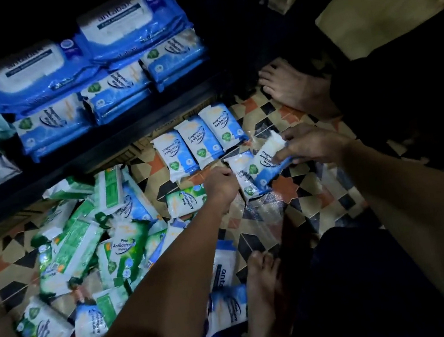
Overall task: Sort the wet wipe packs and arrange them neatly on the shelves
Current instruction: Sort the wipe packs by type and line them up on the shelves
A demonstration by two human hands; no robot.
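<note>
A patterned tile floor is seen below. A brown paper bag is placed at two o'clock, beside a bare foot.

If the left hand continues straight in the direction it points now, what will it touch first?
Probably the blue pack lying flat right at the fingertips of the left hand. Beyond it lies the row of three blue packs near the shelf. Depth is unclear, so contact may already exist.

Two hands; three bare feet. On the floor, three blue packs lie in a row, with two more at the hands. On the shelf sit two big antabax packs (over small blue stacks). The green pile is too jumbled to count
</note>
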